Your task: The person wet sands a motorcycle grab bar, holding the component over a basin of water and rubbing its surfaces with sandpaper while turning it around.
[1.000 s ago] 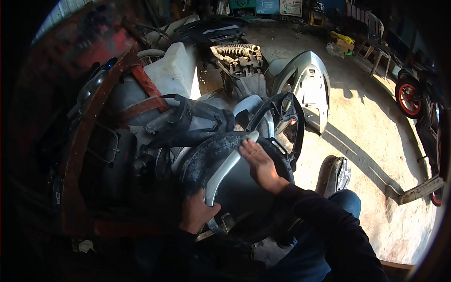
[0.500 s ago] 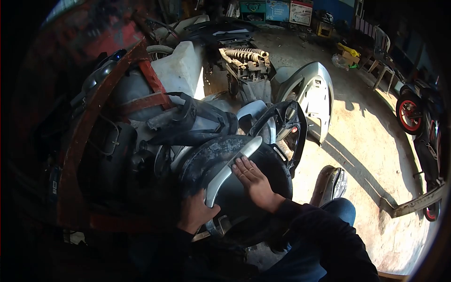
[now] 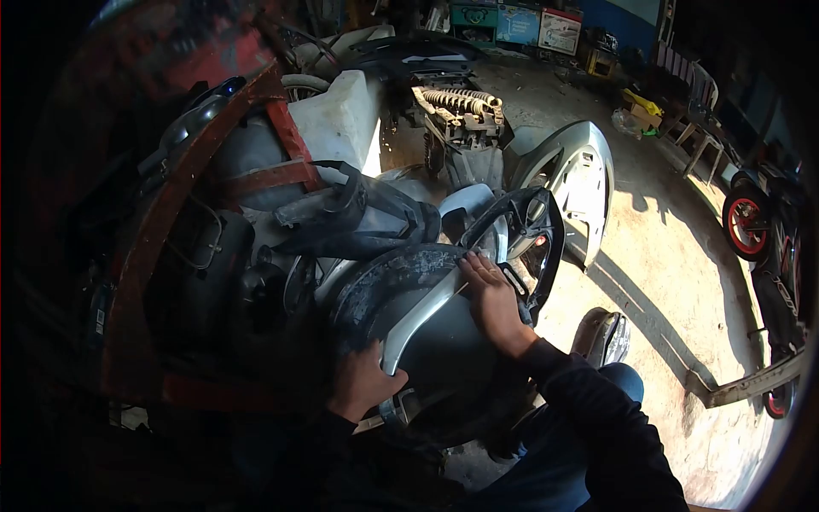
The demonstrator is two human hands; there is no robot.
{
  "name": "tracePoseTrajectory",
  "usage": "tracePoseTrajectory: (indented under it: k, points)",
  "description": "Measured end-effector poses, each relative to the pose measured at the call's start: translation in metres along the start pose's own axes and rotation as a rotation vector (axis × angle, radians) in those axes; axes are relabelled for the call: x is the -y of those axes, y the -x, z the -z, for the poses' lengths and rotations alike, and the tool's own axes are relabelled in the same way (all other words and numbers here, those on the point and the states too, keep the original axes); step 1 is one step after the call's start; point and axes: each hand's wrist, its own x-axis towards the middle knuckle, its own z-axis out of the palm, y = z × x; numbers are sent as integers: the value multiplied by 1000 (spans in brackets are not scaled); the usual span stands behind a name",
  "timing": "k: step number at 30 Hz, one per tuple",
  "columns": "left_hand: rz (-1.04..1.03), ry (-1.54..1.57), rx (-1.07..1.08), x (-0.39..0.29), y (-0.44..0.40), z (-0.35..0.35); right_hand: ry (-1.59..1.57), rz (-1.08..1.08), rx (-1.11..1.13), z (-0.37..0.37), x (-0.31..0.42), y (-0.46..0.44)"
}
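A long, bent silver trim piece [image 3: 418, 317] lies slanted over a round black tub [image 3: 375, 286]. My left hand [image 3: 365, 384] grips its near end, with the thumb on the side facing me. Over the far end rests my right hand [image 3: 496, 303], its fingers stretched out together on the silver surface. Whether anything thin is under those fingers is hidden. Below the left hand, a buckle-like metal part [image 3: 399, 408] shows at the tub's near side.
Black motorcycle fairings [image 3: 375, 218] are piled just beyond the tub. A red metal frame [image 3: 183, 183] stands at left. A silver body panel [image 3: 589, 175] leans behind on the right. Farther off are a shock absorber [image 3: 461, 101], a chair [image 3: 695, 85] and a red-wheeled motorcycle [image 3: 751, 224].
My right hand has slid from the middle of the silver piece up to its far end. My left hand keeps its grip. The view has shifted slightly.
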Motion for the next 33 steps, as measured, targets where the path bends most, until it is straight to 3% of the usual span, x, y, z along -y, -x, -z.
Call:
tracePoseTrajectory:
  k: [1,3,4,5,7,8,9,12,13,15,17,20,23,29,33]
  points:
    - [6,-2,-14,1,0,0,4,3,-2,-1,-8,-4]
    - [-18,16,-34,1,3,-1,-231,-264,104,-2,-35,-15]
    - [-49,25,-55,-2,2,-3,-294,-506,302,21,-25,-32]
    - [-53,28,-50,-2,1,-4,-289,-511,303,18,-21,-28]
    - [-25,55,-29,1,4,-4,-30,93,-98,10,-3,-11]
    - [-30,54,-31,0,3,-2,-8,159,-86,11,7,-6]
    - [-14,44,-37,-2,0,-2,0,161,-91,8,-5,-10]
    - [5,12,-12,-2,3,-4,-255,-292,105,-2,-36,-9]
    - [-2,-22,5,-1,2,-1,-257,-292,101,2,-23,-9]
    - [5,-34,-13,6,3,-3,2,124,134,16,17,9]
    - [-28,-13,-52,6,-2,-4,-22,237,131,27,29,20]
    - [-13,56,-56,1,0,-2,-119,74,-10,51,17,2]
    - [-26,51,-60,0,1,-2,48,-224,187,48,-11,-3]
    - [-68,10,-101,3,3,-9,-10,-315,470,27,-46,-10]
    - [-72,-2,-110,-1,4,-6,-36,-313,406,24,-29,-2]
